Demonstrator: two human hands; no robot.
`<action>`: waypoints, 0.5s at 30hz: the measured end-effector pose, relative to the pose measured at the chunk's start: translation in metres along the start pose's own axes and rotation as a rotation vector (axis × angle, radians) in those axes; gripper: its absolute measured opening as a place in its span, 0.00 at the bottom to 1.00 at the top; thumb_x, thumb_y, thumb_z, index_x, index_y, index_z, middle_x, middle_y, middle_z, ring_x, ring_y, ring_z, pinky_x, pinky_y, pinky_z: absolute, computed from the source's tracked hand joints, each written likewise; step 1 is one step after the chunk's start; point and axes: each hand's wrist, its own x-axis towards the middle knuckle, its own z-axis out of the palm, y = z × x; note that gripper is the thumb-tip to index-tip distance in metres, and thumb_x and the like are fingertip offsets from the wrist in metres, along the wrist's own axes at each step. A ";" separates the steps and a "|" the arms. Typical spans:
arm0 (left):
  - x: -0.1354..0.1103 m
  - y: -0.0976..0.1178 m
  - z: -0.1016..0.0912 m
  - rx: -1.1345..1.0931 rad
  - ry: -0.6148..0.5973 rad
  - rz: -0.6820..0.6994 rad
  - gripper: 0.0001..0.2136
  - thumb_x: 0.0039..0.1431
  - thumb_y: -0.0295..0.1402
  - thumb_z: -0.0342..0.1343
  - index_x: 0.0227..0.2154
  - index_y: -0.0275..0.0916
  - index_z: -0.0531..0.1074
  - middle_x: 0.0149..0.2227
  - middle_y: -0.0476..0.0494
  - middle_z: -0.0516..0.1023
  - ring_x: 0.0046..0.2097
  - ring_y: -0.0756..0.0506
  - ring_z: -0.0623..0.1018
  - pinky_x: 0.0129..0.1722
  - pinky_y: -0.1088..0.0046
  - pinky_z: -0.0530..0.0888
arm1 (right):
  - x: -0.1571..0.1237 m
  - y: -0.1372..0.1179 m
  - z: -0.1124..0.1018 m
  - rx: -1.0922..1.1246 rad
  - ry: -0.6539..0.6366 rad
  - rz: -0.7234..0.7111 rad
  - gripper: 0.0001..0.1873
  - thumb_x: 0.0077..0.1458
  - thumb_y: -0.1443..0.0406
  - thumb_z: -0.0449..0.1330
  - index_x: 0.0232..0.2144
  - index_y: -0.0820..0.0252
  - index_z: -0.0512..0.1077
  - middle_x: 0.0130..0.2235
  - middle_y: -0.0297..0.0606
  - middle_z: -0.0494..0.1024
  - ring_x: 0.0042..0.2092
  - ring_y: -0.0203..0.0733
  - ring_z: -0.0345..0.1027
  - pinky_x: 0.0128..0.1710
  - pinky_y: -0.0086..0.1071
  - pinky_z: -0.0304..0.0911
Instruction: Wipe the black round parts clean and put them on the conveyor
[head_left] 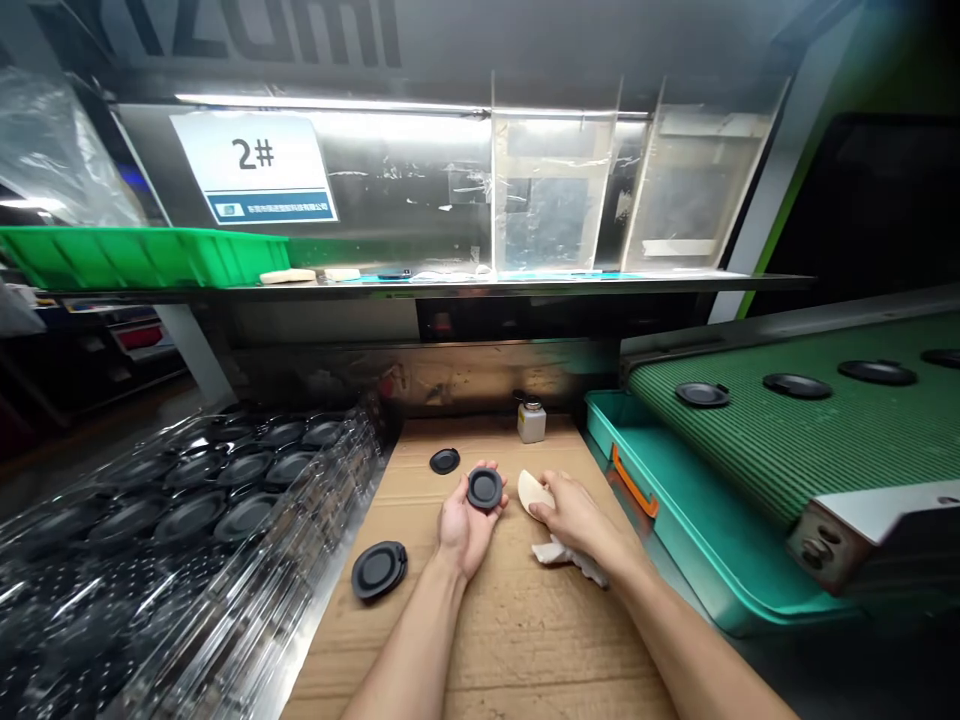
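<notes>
On the upturned palm of my left hand (466, 535) rests a small black round part (484, 487) with a raised rim, its edge gripped by the fingers. My right hand (574, 515) pinches a cream-coloured rounded pad (531, 492) just to the right of that part, apart from it. Below the right hand a crumpled white cloth (555, 552) lies on the cardboard (517, 640), partly hidden by the wrist. Another black round part (445, 461) lies beyond my left hand. A larger-looking one with a side tab, a black round part (379, 571), lies left of my left forearm.
A small white bottle (532, 421) stands at the cardboard's back. On the left are clear plastic trays (300, 540) with several black round parts. A teal bin (705, 560) and green conveyor (795, 430) with several parts are right. A shelf (450, 292) holding a green crate (142, 257) spans above.
</notes>
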 end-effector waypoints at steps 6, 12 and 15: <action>-0.001 -0.016 0.005 -0.040 -0.065 0.012 0.12 0.61 0.34 0.50 0.46 0.37 0.70 0.48 0.37 0.75 0.48 0.42 0.76 0.46 0.64 0.74 | -0.009 -0.038 0.012 0.332 0.108 -0.163 0.15 0.61 0.59 0.50 0.48 0.57 0.63 0.40 0.37 0.76 0.40 0.39 0.70 0.38 0.28 0.59; -0.006 -0.021 0.011 0.019 -0.092 0.038 0.11 0.61 0.32 0.50 0.45 0.38 0.71 0.51 0.40 0.74 0.52 0.43 0.73 0.52 0.64 0.71 | -0.010 -0.052 0.018 0.067 0.156 -0.046 0.14 0.62 0.61 0.48 0.47 0.58 0.64 0.42 0.42 0.76 0.41 0.43 0.70 0.37 0.29 0.58; -0.006 -0.020 0.010 0.018 -0.054 0.039 0.11 0.62 0.33 0.50 0.45 0.38 0.71 0.49 0.39 0.75 0.52 0.43 0.74 0.52 0.64 0.71 | -0.008 -0.047 0.018 0.073 0.102 -0.119 0.15 0.61 0.59 0.50 0.48 0.56 0.65 0.41 0.41 0.77 0.40 0.43 0.71 0.37 0.29 0.58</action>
